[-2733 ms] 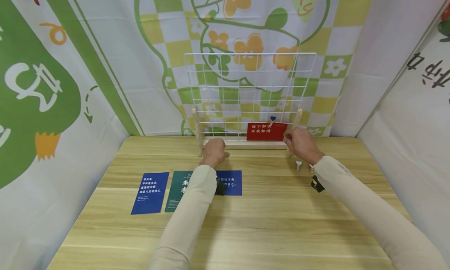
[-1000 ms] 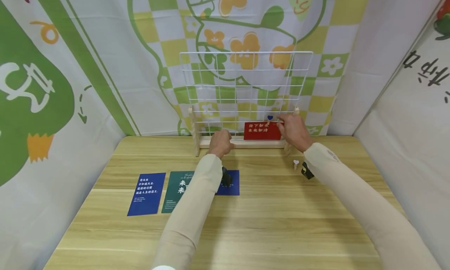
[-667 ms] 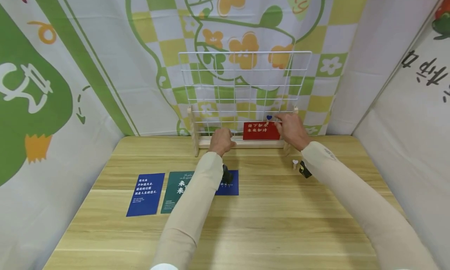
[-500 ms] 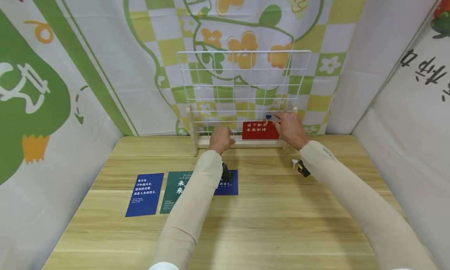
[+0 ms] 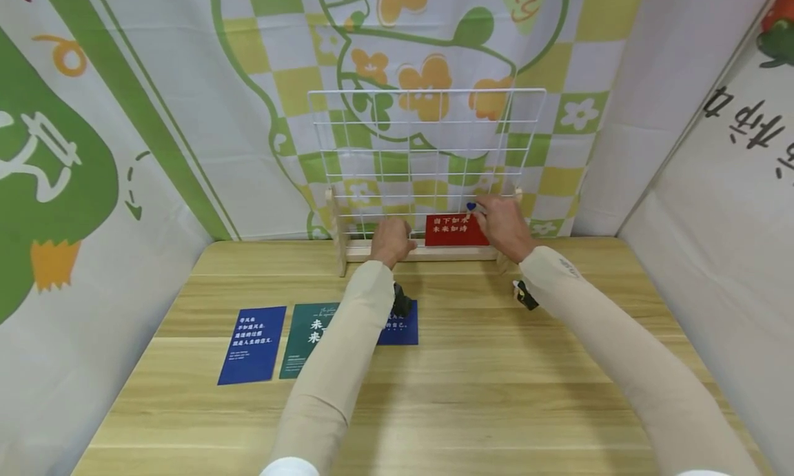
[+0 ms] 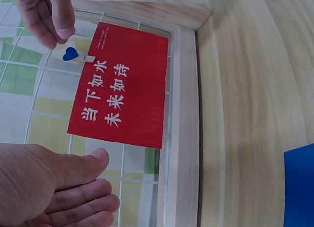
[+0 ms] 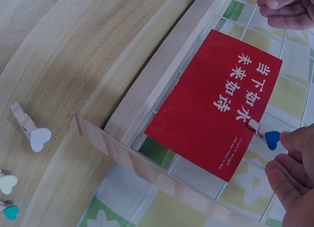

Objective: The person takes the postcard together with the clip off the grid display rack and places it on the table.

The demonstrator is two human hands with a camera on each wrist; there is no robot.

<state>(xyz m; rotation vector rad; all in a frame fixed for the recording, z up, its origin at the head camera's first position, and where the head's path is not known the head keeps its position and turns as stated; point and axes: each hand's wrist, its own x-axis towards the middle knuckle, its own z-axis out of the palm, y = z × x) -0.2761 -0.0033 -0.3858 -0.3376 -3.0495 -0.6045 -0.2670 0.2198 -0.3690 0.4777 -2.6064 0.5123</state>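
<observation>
A red card [image 7: 203, 104] with white characters hangs low on the white wire grid [image 5: 409, 149]. A small clothespin with a blue heart [image 7: 273, 140] clips its upper edge to the grid. My right hand [image 5: 505, 226] is at the card's upper right, thumb and fingers bent loosely, fingertips right beside the blue heart. Left of the card my left hand [image 5: 391, 242] hovers in front of the grid, fingers relaxed with nothing between them; in the left wrist view its thumb tip [image 6: 100, 155] is just off the card's edge.
The grid stands in a wooden base [image 5: 428, 254] at the table's back. A blue card [image 5: 253, 345], a green card [image 5: 304, 352] and another blue card [image 5: 406, 331], partly under my left arm, lie on the table. Heart clothespins [image 7: 40, 138] lie right of the base.
My right hand has moved from the card's right end up and left to the blue-heart clothespin. My left hand has moved forward to the grid. The red card stays clipped.
</observation>
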